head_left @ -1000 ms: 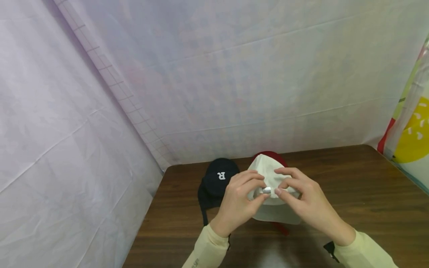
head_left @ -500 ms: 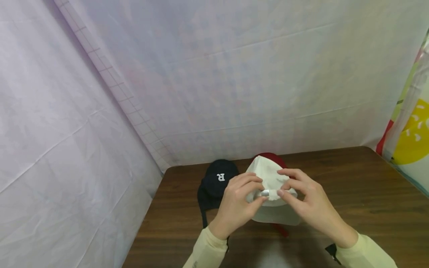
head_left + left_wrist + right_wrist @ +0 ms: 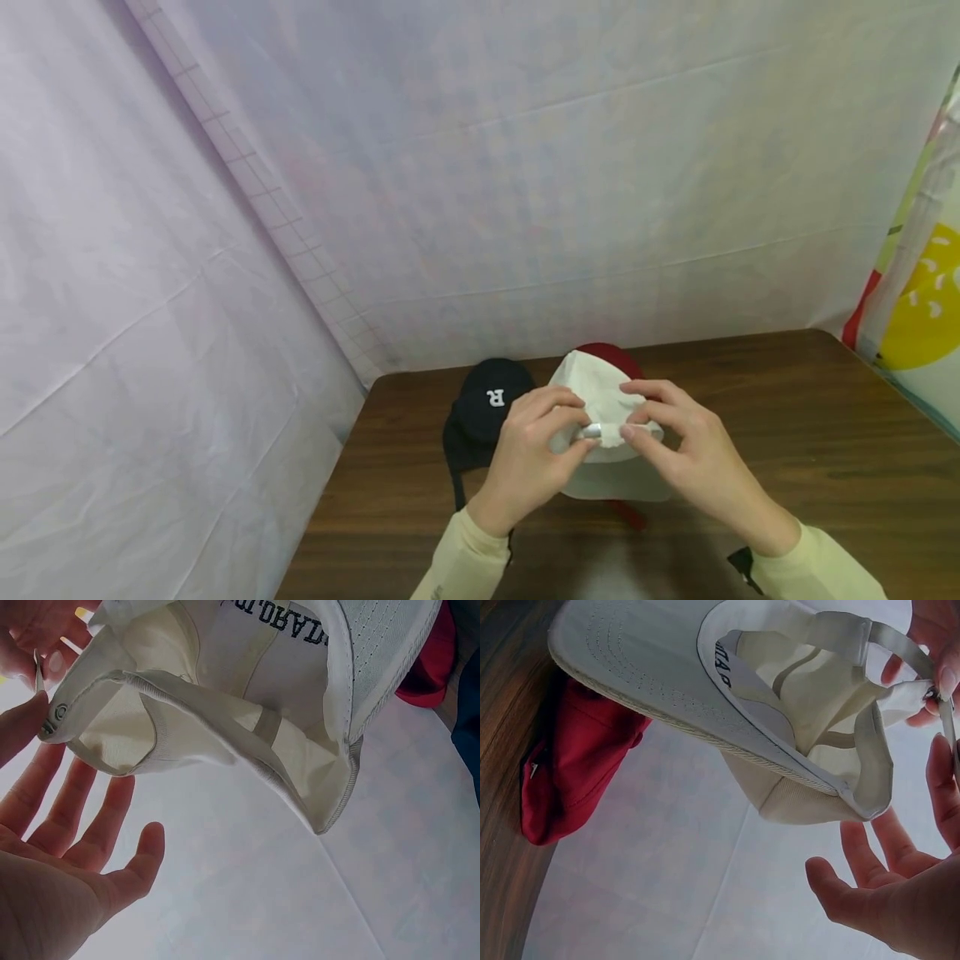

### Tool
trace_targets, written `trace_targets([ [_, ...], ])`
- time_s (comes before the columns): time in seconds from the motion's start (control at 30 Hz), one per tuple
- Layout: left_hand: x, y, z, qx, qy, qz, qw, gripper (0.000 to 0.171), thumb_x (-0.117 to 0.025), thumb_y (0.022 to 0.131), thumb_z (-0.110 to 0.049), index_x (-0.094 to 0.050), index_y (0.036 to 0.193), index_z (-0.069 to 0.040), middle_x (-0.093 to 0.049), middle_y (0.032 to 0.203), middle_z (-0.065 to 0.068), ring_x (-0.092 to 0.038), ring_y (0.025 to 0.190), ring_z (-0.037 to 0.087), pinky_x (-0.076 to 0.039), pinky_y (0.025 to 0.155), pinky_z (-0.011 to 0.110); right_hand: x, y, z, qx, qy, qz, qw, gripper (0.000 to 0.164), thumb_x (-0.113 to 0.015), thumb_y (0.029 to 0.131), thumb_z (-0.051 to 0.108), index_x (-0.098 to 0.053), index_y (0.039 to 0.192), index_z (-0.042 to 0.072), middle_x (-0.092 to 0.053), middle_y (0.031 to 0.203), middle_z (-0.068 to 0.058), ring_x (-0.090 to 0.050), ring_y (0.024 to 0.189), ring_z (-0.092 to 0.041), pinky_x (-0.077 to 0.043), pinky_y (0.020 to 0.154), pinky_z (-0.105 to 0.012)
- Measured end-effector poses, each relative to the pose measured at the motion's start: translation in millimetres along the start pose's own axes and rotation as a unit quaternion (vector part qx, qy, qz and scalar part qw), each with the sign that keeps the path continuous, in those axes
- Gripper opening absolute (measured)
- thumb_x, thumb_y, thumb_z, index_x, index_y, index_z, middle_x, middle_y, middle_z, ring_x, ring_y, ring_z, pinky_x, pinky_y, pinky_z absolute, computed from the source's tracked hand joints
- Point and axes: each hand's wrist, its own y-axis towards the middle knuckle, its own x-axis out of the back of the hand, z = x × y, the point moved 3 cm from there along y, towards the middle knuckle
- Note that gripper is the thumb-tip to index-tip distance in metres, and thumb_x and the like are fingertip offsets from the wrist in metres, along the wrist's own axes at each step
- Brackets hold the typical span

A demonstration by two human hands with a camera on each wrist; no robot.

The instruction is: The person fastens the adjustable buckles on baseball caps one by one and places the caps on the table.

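Both hands hold a white cap (image 3: 596, 385) by its back strap, brim (image 3: 613, 482) toward the person. My left hand (image 3: 528, 450) pinches the strap beside a small silver buckle (image 3: 592, 431). On the other side, my right hand (image 3: 693, 454) pinches the strap (image 3: 613, 436) between thumb and forefinger. In the left wrist view a metal eyelet (image 3: 60, 712) shows near the left thumb, and the inside of the cap carries dark lettering (image 3: 281, 619). The right wrist view shows the strap's narrow free end (image 3: 948, 724) at the fingertips, with the other right fingers spread below the cap.
A black cap (image 3: 480, 417) with a white letter R and a hanging strap lies left of the hands on the brown wooden table (image 3: 810, 417). Behind the white cap sits a red cap (image 3: 617, 357), partly hidden. Pale cloth (image 3: 525, 208) hangs along the table's back edge.
Both hands and the white cap have shifted slightly down and to the left. The buckle and strap stay between the fingertips, and the black and red caps stay in place.
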Motion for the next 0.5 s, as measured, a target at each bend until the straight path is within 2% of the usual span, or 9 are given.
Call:
trace_targets([
  [0.5,0.6,-1.0,-2.6,-0.003,0.011,-0.001,0.9999,0.014,-0.085,0.083,-0.017,-0.075,0.092,-0.013,-0.068,0.106,0.001,-0.059,0.114,0.016,-0.043,0.103,0.042,-1.4,-1.4,0.7,0.002,0.000,0.001,1.000,0.018,-0.077,0.090,0.012,-0.069,0.082,0.027,-0.061,0.132,0.000,-0.061,0.112,-0.025,-0.052,0.074,-0.037],
])
